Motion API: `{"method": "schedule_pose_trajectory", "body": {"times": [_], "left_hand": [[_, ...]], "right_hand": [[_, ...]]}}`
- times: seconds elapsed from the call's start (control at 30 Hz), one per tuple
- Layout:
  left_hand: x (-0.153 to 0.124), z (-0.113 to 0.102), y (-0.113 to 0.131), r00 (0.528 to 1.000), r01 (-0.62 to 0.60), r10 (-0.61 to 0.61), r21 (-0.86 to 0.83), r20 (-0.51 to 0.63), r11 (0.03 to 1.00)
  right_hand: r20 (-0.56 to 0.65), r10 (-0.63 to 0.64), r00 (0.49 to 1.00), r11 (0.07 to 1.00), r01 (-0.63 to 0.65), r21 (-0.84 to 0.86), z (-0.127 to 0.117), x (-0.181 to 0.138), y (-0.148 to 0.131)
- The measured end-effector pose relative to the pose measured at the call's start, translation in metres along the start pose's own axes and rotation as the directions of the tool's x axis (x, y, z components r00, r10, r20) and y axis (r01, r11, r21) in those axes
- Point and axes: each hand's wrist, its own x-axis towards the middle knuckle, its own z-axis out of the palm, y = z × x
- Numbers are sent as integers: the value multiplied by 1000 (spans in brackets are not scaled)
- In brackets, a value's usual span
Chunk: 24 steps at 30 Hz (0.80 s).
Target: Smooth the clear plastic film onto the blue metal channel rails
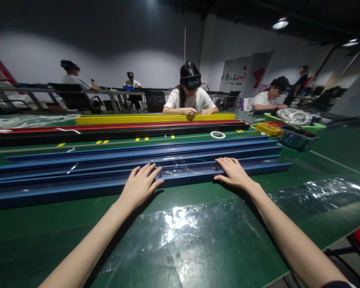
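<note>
Long blue channel rails [78, 176] lie side by side across the green table [63, 236] in front of me. My left hand [139, 186] rests flat on the nearest rail with fingers stretched out. My right hand [232, 173] also lies flat on that rail, further right, fingers extended. Clear plastic film [180, 170] sits inside the rail between my hands. Neither hand grips anything.
A clear plastic sheet [183, 232] covers the table near me. Black, red and yellow rails [153, 119] lie further back, where a person [189, 96] sits opposite. A white ring [217, 135], yellow tray [268, 128], dark bin [297, 138] and green tray [313, 127] stand at right.
</note>
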Motion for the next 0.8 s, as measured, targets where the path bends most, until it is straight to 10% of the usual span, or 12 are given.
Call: {"method": "schedule_pose_trajectory", "body": {"times": [0.37,0.8], "left_hand": [[5,-13,6,986,-69,67,-10,-152,998],[3,-4,14,990,-128,127,-22,-55,991]], "right_hand": [[34,-36,999,999,37,-10,-3,40,-88],[-6,-37,999,998,38,58,-3,62,-150]]}}
